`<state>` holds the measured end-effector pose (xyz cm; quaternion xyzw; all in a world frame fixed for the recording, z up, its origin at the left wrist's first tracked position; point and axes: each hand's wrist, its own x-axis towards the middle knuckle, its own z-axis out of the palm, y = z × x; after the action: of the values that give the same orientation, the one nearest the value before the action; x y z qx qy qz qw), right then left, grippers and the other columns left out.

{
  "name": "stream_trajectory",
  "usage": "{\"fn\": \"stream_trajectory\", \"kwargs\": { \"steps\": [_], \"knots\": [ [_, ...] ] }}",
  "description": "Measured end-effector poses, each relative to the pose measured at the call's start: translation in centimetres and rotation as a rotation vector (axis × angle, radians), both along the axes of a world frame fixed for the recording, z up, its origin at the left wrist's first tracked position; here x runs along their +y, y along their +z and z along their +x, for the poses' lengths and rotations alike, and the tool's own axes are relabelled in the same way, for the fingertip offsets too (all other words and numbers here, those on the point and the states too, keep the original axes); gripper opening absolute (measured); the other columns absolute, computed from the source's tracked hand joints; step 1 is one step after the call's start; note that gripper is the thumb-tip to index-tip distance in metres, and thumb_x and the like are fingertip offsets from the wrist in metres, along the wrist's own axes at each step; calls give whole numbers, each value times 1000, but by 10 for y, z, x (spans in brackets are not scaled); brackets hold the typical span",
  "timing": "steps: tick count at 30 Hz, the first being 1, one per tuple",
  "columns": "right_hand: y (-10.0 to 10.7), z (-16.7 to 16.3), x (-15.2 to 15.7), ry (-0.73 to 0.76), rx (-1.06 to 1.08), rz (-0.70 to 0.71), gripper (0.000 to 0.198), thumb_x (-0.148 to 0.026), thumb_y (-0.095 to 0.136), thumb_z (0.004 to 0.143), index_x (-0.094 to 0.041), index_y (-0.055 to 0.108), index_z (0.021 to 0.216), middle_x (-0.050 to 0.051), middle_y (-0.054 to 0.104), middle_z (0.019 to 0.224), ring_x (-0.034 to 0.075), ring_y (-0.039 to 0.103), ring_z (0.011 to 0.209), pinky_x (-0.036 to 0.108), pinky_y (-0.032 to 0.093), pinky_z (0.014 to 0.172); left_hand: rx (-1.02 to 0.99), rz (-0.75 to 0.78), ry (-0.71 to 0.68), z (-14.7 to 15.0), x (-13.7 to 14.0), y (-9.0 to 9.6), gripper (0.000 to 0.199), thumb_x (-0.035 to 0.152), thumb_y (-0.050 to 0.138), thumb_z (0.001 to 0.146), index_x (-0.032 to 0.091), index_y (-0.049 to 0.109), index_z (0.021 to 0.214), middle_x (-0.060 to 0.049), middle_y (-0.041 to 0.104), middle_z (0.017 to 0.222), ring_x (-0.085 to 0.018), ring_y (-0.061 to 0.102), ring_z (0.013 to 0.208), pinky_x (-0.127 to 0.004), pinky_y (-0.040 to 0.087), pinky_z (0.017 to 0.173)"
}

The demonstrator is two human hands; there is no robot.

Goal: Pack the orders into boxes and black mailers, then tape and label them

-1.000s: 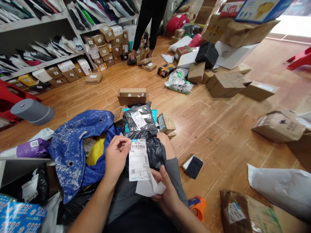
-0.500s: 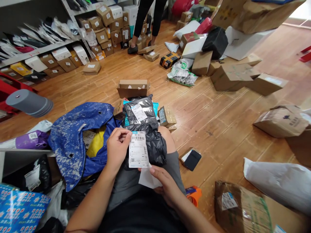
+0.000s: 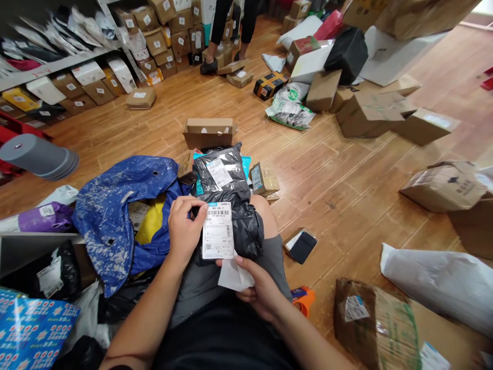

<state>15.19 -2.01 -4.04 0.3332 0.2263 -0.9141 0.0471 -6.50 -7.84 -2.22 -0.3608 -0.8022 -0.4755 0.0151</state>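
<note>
The wooden floor (image 3: 327,190) stretched ahead of my hands and off to their right. Far ahead of my left hand (image 3: 183,226), a shelving rack (image 3: 69,62) held rows of bagged parcels and boxes, and a person's legs (image 3: 248,23) in dark trousers stood to the right of it. Just left of that hand lay a blue bag (image 3: 108,205), scuffed white, its mouth gaping over something yellow. Well to the right of my right hand (image 3: 258,288) was a brown carton (image 3: 375,324). Right ahead of my hands lay a black parcel (image 3: 246,231), beside my knee, with another dark parcel (image 3: 236,177) past it and a small topless box (image 3: 208,139) farther on.

Between my hands was the printed label (image 3: 217,236), face up towards me; I pinched its upper left edge between left thumb and forefinger. Whether it touched the black parcel behind it, I could not tell. My right thumb and fingers pinched the white paper (image 3: 233,275) at the label's lower end. A phone (image 3: 303,247) lay beyond my right hand, to its right.
</note>
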Motion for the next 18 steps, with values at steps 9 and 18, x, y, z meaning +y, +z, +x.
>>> {"fn": "stream_trajectory", "kwargs": {
  "steps": [9, 18],
  "knots": [
    [-7, -3, 1, -14, 22, 17, 74, -70, 86, 76, -5, 81, 110, -9, 39, 55, 2, 12, 44, 22, 3, 44, 57, -61, 46, -3, 2, -13, 6, 30, 75, 95, 25, 78, 93, -5, 68, 111, -25, 63, 109, -42, 48, 102],
    [-10, 3, 2, 13, 8, 1, 77, -72, 84, 78, -7, 82, 118, -7, 47, 62, 0, 10, 44, 21, 3, 43, 162, -130, 37, 0, 3, -24, 7, 30, 73, 97, 23, 76, 98, -10, 67, 119, -29, 62, 115, -46, 48, 106]
  ]
}}
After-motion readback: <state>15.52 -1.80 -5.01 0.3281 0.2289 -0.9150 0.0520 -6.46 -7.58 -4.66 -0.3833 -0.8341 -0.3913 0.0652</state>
